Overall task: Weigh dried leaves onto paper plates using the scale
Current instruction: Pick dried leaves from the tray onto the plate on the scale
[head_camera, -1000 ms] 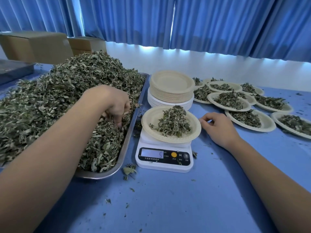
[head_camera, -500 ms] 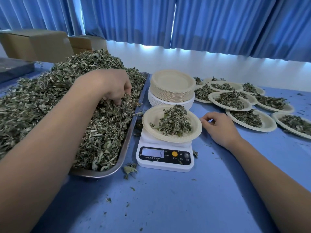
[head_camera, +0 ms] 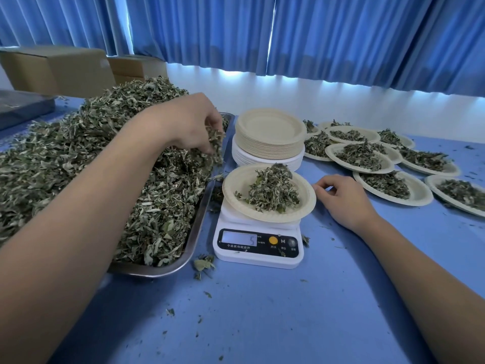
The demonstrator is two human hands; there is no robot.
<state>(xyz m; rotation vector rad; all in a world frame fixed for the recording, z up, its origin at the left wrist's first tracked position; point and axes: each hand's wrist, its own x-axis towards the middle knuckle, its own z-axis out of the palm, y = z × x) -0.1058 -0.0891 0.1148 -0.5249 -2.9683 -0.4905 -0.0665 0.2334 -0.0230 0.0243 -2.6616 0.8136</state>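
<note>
- Scale (head_camera: 258,248) at the near end of the table (head_camera: 262,324): display (head_camera: 239,239) reads 5, same as a second ago.
- Paper plate (head_camera: 231,187) sits on the scale with a heap of leaves (head_camera: 273,193) in the middle; nothing added yet.
- My right hand (head_camera: 343,200) hasn't moved. It rests on the table just beside the plate rim, fingers (head_camera: 325,181) loosely curled and empty.
- My left hand (head_camera: 183,124) has come up out of the pile (head_camera: 78,158). Its fingers (head_camera: 207,119) now pinch a clump (head_camera: 216,144) over the right edge of the tray (head_camera: 194,232), short of the plate.
- I read this as a top-up in transit; portion probably underweight.
- Far side: stack of empty plates (head_camera: 270,130), filled plates (head_camera: 359,156).
</note>
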